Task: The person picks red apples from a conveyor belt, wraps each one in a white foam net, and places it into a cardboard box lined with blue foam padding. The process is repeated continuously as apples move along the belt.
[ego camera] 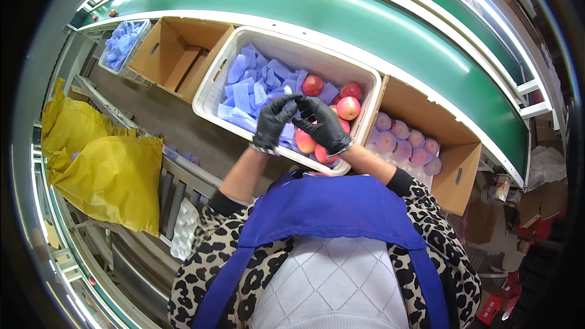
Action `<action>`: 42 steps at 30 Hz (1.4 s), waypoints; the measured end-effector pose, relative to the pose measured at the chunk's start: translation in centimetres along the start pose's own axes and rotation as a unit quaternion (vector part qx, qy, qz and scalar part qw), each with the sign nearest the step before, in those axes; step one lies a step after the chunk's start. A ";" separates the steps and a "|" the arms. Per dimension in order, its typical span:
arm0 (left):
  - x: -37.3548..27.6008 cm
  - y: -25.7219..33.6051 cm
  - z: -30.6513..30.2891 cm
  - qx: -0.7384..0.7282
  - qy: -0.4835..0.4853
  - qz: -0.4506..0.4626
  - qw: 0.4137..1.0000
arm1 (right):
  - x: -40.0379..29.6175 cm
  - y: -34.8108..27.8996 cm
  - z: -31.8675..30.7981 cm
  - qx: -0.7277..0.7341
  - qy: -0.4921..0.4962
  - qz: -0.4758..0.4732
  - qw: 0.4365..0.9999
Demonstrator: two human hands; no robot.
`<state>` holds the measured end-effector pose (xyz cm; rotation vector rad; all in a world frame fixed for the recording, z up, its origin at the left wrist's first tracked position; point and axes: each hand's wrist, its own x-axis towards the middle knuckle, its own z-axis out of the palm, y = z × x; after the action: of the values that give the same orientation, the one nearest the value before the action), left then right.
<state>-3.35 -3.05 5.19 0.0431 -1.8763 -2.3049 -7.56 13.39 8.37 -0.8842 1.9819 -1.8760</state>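
My left hand and my right hand, both in black gloves, meet fingertip to fingertip over a white plastic crate. Something pale blue, likely part of a foam net sleeve, shows between the fingers; whether they grip it I cannot tell. Blue foam net sleeves fill the crate's left side. Red apples lie on its right side, some partly hidden beneath my right hand. To the right, a cardboard box holds apples in foam nets on a pale moulded tray.
A green conveyor belt runs behind the crate. Left of the crate stand an open cardboard box and a small basket of blue sleeves. Yellow sacks rest at the left, near a white moulded tray.
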 end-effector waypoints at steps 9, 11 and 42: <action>-4.7 -0.2 0.4 -0.102 0.032 0.020 0.994 | -0.2 3.3 1.6 0.172 -0.047 0.107 0.978; -5.1 -0.2 0.3 -0.147 0.070 -0.021 0.986 | -0.2 2.8 2.3 0.161 -0.054 0.079 0.982; -6.6 -1.8 -5.3 -0.579 0.094 -0.064 0.807 | -0.7 0.9 5.9 -0.302 -0.188 -0.180 0.917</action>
<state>3.61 -6.81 1.76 0.2248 -0.1537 -2.9563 -3.82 9.05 6.65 -1.7294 2.2691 -1.0826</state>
